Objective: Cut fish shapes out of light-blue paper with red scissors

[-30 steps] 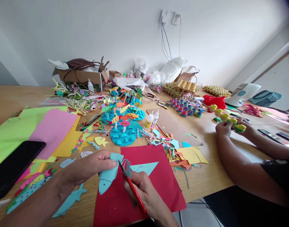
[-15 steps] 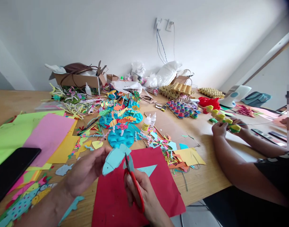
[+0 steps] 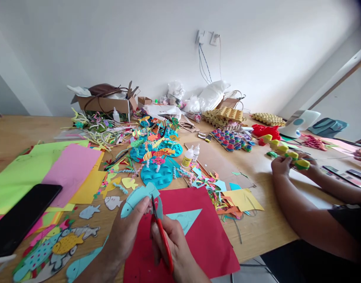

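Pinched in my left hand [image 3: 129, 226] is a light blue paper fish [image 3: 132, 201], its head pointing left and its tail toward the scissors. My right hand [image 3: 171, 239] grips red-handled scissors [image 3: 164, 243], whose blades meet the paper at the tail end. A strip of blue paper hangs beside the blades. Below both hands lies a red sheet [image 3: 210, 239], and on it a light blue paper triangle [image 3: 190, 218] with a fish outline drawn on it. Several cut paper fish, among them a yellow one [image 3: 67, 243], lie to the left of my left forearm.
A black phone [image 3: 24, 216] rests on coloured sheets [image 3: 71, 169] at left. Blue round bases [image 3: 157, 175] with paper fish and two glue bottles [image 3: 188, 156] stand ahead. Paper scraps [image 3: 216, 194] lie right of them. A co-worker's hands [image 3: 282, 165] hold a painted egg-carton strip [image 3: 292, 157].
My left hand has turned, its thumb now lying over the fish near the tail. The scissors sit slightly further left on the paper. The whole view has shifted a little.
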`<state>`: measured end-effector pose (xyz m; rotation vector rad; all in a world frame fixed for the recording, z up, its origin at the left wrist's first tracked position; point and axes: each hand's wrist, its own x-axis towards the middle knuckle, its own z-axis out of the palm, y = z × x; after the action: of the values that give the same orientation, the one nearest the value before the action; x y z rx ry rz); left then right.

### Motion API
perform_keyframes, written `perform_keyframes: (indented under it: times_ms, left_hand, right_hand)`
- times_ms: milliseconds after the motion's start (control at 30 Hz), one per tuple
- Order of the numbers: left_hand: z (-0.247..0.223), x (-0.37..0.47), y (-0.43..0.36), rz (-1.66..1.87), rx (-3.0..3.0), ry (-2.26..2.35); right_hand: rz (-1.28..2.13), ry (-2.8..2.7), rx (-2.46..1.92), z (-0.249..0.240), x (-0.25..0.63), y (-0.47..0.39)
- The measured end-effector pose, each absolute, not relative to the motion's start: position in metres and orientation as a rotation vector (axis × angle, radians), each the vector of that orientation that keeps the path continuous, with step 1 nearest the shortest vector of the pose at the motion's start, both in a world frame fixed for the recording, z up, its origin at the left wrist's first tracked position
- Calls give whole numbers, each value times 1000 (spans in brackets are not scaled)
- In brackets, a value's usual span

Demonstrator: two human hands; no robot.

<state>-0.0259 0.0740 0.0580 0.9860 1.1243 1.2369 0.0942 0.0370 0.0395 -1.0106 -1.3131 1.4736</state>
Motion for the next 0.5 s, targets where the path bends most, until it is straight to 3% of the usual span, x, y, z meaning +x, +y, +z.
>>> perform_keyframes:
  times_ms: [500]
  left_hand:
    - [70, -31, 74, 1193, 1048, 1142]
  right_hand:
    - [1408, -1499, -1097, 44, 109, 38]
